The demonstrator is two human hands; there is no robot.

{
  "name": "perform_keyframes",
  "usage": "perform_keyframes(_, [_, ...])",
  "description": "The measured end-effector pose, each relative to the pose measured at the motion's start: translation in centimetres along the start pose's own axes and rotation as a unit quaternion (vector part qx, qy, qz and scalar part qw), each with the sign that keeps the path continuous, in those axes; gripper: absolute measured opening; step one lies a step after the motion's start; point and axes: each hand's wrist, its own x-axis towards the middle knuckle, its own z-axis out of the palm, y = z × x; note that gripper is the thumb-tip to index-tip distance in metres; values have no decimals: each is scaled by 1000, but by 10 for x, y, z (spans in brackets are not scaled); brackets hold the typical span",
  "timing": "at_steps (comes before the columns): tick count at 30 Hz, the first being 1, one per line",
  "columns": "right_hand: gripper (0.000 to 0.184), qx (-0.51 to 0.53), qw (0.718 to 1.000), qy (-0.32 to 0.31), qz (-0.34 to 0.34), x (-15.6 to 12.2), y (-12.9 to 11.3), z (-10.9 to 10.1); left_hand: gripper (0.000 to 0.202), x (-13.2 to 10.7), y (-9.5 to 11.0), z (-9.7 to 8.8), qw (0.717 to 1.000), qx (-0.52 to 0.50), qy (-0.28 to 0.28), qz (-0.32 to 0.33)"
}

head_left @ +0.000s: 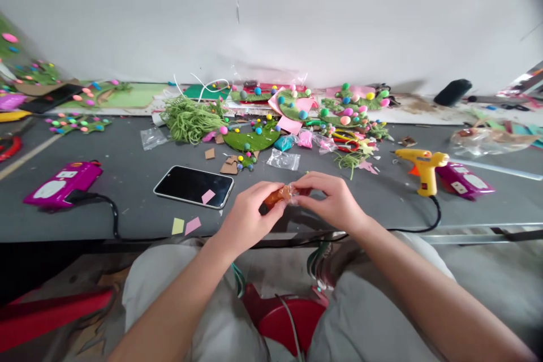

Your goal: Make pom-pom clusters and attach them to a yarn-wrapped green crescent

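My left hand (248,212) and my right hand (331,201) meet over the front edge of the grey table. Between them is a small transparent plastic packet (279,196) with something orange-brown inside. The left fingers are closed round its left end, and the right thumb and fingers pinch its right end. Fingers partly hide the packet, so its contents cannot be made out. A phone (193,185) with a dark screen lies left of my left hand, a pink paper scrap on it. Just beyond the hands lies an empty-looking plastic bag (283,159).
On the right lies a yellow glue gun (425,168), its cord trailing over the table edge, beside a purple power strip (465,180). Another purple power strip (63,185) sits at left. Green yarn (190,117), green felt (251,138) and colourful pom-poms crowd the back.
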Motion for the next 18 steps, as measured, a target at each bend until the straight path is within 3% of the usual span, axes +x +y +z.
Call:
perform_keyframes(8, [15, -3, 998, -53, 16, 1, -5, 6, 26, -2, -1, 4, 1000, -1, -7, 15])
perform_keyframes(18, [18, -63, 995, -55, 55, 2, -1, 12, 24, 1, -8, 8, 1000, 7, 17, 18])
